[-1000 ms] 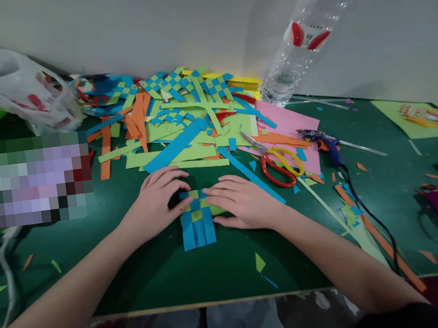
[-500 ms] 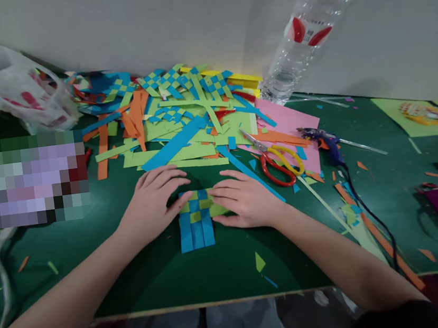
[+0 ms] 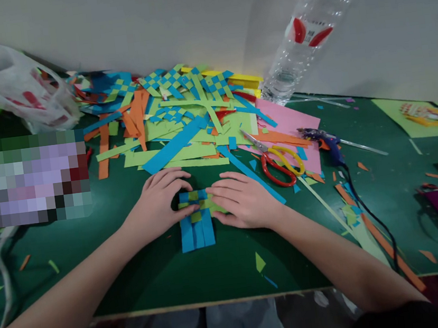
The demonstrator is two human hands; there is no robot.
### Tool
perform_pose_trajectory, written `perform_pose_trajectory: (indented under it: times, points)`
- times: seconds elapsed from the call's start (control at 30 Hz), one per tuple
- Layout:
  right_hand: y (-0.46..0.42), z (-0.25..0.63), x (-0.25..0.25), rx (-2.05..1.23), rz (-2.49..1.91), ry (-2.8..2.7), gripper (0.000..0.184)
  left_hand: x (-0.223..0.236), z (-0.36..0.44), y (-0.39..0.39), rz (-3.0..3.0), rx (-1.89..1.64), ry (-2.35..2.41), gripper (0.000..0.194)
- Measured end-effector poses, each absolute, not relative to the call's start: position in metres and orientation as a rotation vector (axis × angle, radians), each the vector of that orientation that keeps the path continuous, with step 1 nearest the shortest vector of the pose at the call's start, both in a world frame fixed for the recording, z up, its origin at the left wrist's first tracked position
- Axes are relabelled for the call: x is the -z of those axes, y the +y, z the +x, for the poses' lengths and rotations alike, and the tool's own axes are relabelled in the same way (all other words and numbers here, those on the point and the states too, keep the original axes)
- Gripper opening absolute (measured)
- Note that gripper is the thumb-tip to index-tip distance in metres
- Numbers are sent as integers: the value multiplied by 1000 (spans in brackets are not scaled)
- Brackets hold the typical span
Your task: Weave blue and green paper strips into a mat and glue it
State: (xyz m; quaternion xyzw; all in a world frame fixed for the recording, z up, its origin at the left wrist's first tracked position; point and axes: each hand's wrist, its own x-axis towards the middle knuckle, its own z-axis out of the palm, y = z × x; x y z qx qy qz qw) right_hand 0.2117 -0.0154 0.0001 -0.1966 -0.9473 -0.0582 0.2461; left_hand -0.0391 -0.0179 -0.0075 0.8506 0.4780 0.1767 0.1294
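Observation:
A small woven paper piece [image 3: 197, 230] lies flat on the green table, its blue strips pointing toward me and crossed by light green ones. My left hand [image 3: 162, 200] is at its left side, thumb stretched over the weave and the other fingers curved apart beyond the far edge. At the right side, my right hand [image 3: 243, 198] lies with its fingers stretched over the green strip ends, covering much of them. Neither hand is closed around the paper. Behind them spreads a pile of loose strips and checkered woven pieces [image 3: 180, 110].
Scissors [image 3: 283, 164] with red and yellow handles lie right of the pile, near a glue gun [image 3: 331, 147] with a black cord. A plastic bottle [image 3: 303, 36] leans on the wall. A plastic bag [image 3: 14, 88] is at left. Paper scraps [image 3: 260, 261] lie around.
My left thumb has moved right and now reaches farther over the weave, with the fingers more curved. My right hand and the woven piece have hardly moved.

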Motion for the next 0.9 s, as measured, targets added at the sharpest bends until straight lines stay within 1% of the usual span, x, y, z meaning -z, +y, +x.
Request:
perform_pose_trajectory:
  times: [0.23, 0.47, 0.73, 0.9]
  points:
    - [-16, 209, 0, 167, -478, -2575, 27, 11, -39, -15, 2421, -546, 1347, 28]
    - [-17, 210, 2, 194, -474, -2545, 24, 12, -39, -13, 2406, -625, 1282, 28]
    - [-17, 209, -1, 231, -457, -2540, 25, 6, -36, -15, 2421, -585, 1307, 26]
    - [-17, 209, -1, 234, -461, -2546, 25, 6, -35, -15, 2389, -605, 1281, 32]
